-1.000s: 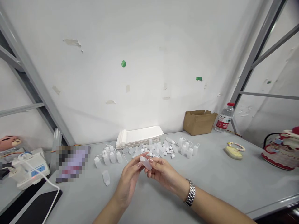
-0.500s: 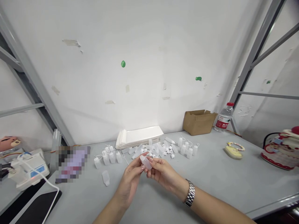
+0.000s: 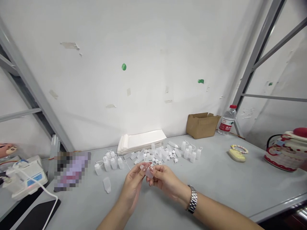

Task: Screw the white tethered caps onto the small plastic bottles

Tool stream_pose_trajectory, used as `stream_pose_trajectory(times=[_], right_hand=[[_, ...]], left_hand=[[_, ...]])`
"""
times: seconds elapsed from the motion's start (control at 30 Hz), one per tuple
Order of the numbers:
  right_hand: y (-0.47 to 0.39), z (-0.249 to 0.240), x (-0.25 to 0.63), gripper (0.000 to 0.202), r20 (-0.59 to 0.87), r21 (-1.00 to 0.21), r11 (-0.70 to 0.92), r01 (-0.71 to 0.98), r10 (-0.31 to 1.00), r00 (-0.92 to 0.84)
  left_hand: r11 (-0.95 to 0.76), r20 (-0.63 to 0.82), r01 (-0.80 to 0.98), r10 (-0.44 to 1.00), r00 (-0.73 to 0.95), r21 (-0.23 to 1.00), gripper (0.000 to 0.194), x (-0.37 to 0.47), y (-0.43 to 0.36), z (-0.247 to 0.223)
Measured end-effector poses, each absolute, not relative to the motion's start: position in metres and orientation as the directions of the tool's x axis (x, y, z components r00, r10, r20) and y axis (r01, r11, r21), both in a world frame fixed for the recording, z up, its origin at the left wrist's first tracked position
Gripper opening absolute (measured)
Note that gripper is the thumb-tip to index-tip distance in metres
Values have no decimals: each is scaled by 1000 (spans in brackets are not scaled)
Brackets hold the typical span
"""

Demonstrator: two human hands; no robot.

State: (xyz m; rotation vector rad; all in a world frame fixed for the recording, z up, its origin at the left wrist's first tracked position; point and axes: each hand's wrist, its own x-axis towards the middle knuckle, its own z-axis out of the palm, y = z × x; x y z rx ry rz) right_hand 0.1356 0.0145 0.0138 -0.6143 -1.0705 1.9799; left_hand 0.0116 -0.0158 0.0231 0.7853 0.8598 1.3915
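A small translucent squeeze bottle [image 3: 149, 174] is held up over the table between both hands. My right hand [image 3: 166, 180] pinches its body between thumb and fingers. At the bottle's neck, the thumb and fingers of my left hand [image 3: 133, 185] are closed and cover the top. A bit of white shows by the left thumb; I cannot tell if it is the neck or a separate piece. Behind the hands lies a pile of loose bottles and white caps [image 3: 155, 155]. Another bottle [image 3: 106, 185] without a cap lies on its side to the left.
Capped bottles stand in groups at left [image 3: 113, 163] and right [image 3: 192, 157]. White trays or sheets [image 3: 144, 140] are stacked by the wall. Farther right are a cardboard box [image 3: 203, 126], water bottle [image 3: 227, 121], yellow pouch [image 3: 237, 155] and patterned pot [image 3: 283, 153]. A white device [image 3: 30, 177] sits left.
My left thumb and fingers have moved up over the bottle's neck, which showed bare before. Both hands have sunk slightly, and the view has shifted a little.
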Motion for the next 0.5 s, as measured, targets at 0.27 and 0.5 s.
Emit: stream_pose_trajectory(times=[0.27, 0.5], right_hand=[[17, 7, 133, 32, -8, -819, -361, -445, 783, -622], [17, 10, 136, 28, 52, -804, -358, -474, 753, -656]], left_hand=[[85, -85, -460, 996, 21, 884, 31, 9, -17, 26], [21, -30, -348, 999, -18, 937, 48, 8, -23, 40]])
